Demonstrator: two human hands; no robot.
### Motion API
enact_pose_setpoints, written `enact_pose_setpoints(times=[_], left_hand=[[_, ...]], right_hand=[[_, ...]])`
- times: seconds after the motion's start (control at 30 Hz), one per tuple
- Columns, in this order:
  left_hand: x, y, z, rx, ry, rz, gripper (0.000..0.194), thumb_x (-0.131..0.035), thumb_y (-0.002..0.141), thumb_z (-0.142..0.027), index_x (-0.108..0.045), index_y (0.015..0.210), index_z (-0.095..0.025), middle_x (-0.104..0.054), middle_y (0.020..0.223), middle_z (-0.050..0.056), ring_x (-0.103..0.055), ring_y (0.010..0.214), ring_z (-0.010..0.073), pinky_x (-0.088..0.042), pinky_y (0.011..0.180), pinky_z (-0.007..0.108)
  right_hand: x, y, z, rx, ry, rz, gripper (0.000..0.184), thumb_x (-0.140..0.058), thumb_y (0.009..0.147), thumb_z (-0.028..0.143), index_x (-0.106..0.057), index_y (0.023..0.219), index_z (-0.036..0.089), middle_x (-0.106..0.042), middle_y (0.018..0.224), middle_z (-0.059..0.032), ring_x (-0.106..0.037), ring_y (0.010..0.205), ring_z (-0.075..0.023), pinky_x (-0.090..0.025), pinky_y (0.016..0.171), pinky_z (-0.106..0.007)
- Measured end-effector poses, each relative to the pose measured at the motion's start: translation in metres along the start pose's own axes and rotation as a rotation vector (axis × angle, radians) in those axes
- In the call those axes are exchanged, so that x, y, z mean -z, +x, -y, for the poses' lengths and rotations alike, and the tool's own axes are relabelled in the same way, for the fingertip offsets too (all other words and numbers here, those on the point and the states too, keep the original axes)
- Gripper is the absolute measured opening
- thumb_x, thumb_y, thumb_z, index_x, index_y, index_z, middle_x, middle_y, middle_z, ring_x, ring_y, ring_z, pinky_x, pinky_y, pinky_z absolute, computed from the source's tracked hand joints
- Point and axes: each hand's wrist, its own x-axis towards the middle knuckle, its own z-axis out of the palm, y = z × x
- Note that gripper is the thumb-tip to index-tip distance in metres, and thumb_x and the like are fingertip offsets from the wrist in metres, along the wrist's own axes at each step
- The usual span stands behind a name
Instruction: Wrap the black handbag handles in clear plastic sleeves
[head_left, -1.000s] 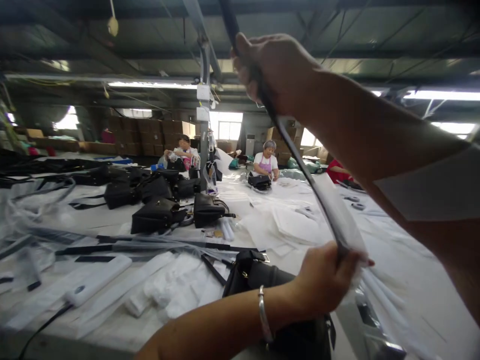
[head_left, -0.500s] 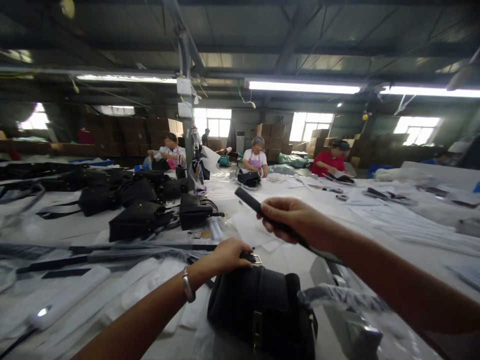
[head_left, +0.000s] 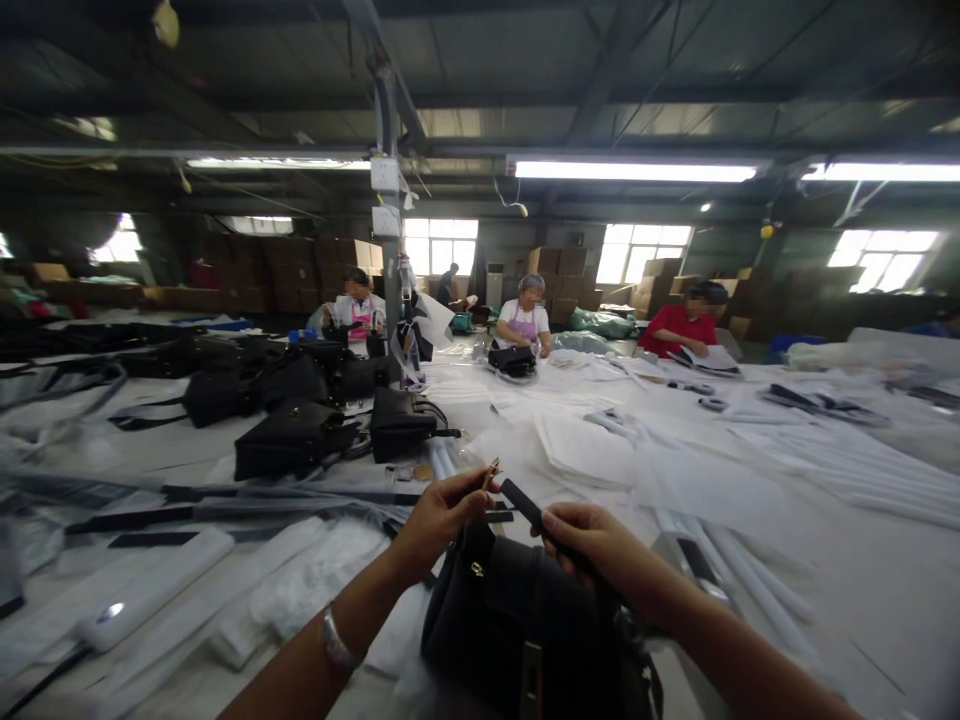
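A black handbag with a gold clasp on its front stands on the table right before me. Above its top, my left hand pinches a gold buckle between thumb and fingers. My right hand is closed round a black strap, whose flat end sticks out toward the buckle. Strap end and buckle are close together; whether they touch I cannot tell. The rest of the strap is hidden behind my right hand and forearm.
Several black handbags lie to the left beyond my hands. Plastic-wrapped straps and white packing cover the near left. White sheets lie ahead. Co-workers sit across the table, one in a red top. A post rises at the far side.
My right hand has brought the strap end down and near my left hand. The left hand has lifted the buckle up off the bag's top. The view has shifted slightly.
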Motion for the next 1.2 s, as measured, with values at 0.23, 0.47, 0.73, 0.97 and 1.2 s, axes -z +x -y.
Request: enact_pose_setpoints(times=[0.23,0.47,0.73,0.97,1.2], left_hand=[[-0.006,0.000,0.004,0.060,-0.191,-0.009,0.043,-0.072,0.083,-0.037,-0.067,0.124,-0.025,-0.074,0.100,0.005,-0.066,0.087,0.0149,-0.049,0.086,0.027],[-0.008,0.000,-0.004,0.009,-0.158,-0.020,0.045,-0.058,0.093,-0.043,-0.058,0.132,-0.021,-0.073,0.109,0.010,-0.070,0.096,0.0219,-0.052,0.091,0.037],[0.002,0.009,-0.023,-0.207,0.274,0.142,0.039,-0.060,0.092,-0.031,-0.061,0.130,-0.023,-0.072,0.117,0.007,-0.064,0.114,0.0243,-0.046,0.104,0.035],[0.001,0.009,-0.021,-0.126,0.151,0.141,0.046,-0.070,0.084,-0.027,-0.061,0.129,-0.022,-0.067,0.128,0.008,-0.065,0.113,0.0279,-0.051,0.098,0.037],[-0.006,0.004,-0.020,-0.074,0.071,0.056,0.052,-0.077,0.077,-0.024,-0.061,0.126,-0.020,-0.075,0.109,0.008,-0.064,0.114,0.0294,-0.052,0.095,0.037]], right_hand=[[-0.006,0.005,0.002,0.069,0.032,-0.022,0.043,-0.062,0.083,0.058,-0.060,0.077,0.016,-0.054,0.054,0.0050,-0.041,0.041,-0.0050,-0.028,0.039,-0.017],[-0.005,0.008,0.007,0.165,0.101,-0.144,0.042,-0.064,0.081,0.059,-0.064,0.081,0.017,-0.059,0.064,0.0032,-0.045,0.045,-0.0058,-0.031,0.040,-0.018],[-0.021,0.004,0.024,0.105,0.168,0.105,0.041,-0.065,0.084,0.054,-0.070,0.101,0.017,-0.072,0.078,-0.0040,-0.060,0.060,-0.0109,-0.040,0.052,-0.019],[-0.025,0.006,0.031,0.154,0.237,0.101,0.038,-0.071,0.080,0.052,-0.074,0.094,0.017,-0.070,0.086,-0.0038,-0.063,0.074,-0.0138,-0.047,0.062,-0.022],[-0.027,0.008,0.030,0.162,0.211,0.065,0.038,-0.072,0.078,0.051,-0.075,0.095,0.016,-0.072,0.087,-0.0052,-0.066,0.088,-0.0205,-0.049,0.080,-0.031]])
